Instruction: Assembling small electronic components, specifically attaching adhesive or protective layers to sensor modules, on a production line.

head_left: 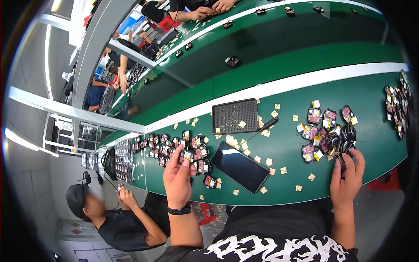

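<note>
My left hand, with a black band on the wrist, pinches a small black electronic module between thumb and fingers. It is over a cluster of similar modules with reddish circuit boards. To the right, my right hand has its fingers curled around a dark module at the near edge of a second pile. That pile mixes red-board modules with yellow-and-white tabs and black rounded parts. My fingers partly hide the piece in the right hand.
Between my hands lie a black phone, a screwdriver and a black gridded tray. Small beige paper squares are scattered over the green table. More modules stand far right. A conveyor runs beyond; a co-worker sits left.
</note>
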Demonstrator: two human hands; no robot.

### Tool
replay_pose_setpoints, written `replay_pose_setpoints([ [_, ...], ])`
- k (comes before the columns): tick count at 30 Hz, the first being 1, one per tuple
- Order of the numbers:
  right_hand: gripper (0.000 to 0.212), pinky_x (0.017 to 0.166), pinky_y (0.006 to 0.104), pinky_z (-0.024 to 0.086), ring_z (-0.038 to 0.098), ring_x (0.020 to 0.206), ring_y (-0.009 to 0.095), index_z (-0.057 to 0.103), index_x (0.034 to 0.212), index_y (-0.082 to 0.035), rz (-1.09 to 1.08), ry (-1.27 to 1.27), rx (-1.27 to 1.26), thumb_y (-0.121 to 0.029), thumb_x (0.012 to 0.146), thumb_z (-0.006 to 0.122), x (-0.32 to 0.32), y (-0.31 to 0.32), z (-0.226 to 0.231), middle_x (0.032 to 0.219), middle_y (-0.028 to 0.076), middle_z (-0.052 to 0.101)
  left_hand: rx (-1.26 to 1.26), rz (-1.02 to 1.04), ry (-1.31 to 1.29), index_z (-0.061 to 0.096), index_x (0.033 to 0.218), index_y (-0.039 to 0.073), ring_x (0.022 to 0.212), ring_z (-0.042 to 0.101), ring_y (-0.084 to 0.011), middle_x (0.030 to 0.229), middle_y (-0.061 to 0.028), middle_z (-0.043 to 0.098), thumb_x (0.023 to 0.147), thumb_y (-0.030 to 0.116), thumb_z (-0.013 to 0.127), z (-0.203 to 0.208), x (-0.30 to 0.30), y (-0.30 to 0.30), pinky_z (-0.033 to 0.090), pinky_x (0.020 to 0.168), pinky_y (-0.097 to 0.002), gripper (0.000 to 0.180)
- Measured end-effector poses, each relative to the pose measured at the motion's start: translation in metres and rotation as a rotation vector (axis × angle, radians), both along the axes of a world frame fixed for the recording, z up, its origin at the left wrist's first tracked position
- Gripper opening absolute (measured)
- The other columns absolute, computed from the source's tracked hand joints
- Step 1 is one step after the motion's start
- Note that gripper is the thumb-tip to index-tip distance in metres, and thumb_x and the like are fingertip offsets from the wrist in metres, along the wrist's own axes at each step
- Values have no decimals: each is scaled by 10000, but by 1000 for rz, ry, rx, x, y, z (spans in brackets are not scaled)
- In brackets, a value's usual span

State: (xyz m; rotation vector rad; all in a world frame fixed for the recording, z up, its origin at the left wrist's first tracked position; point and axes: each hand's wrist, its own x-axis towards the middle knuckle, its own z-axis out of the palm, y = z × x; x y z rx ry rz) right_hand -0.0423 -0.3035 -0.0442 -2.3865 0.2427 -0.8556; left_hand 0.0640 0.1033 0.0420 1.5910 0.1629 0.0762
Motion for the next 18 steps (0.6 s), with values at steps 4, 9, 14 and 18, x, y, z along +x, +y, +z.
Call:
replay_pose_setpoints([
  [4, 253, 661, 305, 518, 648, 840, 230, 639, 1154, 56, 42, 7, -16, 55, 904, 680, 5, 0, -2, 1308, 215, 562, -12, -149, -29, 418, 1520, -48, 818, 601, -109, 1150, -174, 696, 963, -19, 544, 29, -16, -24, 502, 727, -243, 572],
  [9, 252, 561, 241, 424, 588, 797, 158, 646, 1172, 51, 13, 7, 3, 44, 921, 673, 4, -2, -1, 1321, 183, 556, 52, -282, -43, 414, 1533, -47, 864, 611, -87, 1153, -131, 692, 905, -73, 495, 59, -23, -52, 518, 783, -232, 633],
  [14, 240, 556, 231, 423, 597, 850, 159, 646, 1174, 51, 19, 18, 29, 38, 934, 660, 3, 1, -4, 1337, 179, 545, 171, -341, -103, 483, 1490, -60, 891, 637, -127, 1056, -111, 654, 868, -83, 534, 70, -31, -60, 520, 830, -247, 625],
  [18, 238, 551, 231, 426, 607, 873, 162, 649, 1176, 44, 27, 26, 24, 32, 939, 660, 3, 1, -4, 1341, 177, 544, 336, -348, -150, 510, 1464, -71, 814, 641, -142, 993, -130, 666, 810, -93, 552, 74, -34, -60, 524, 764, -260, 655],
])
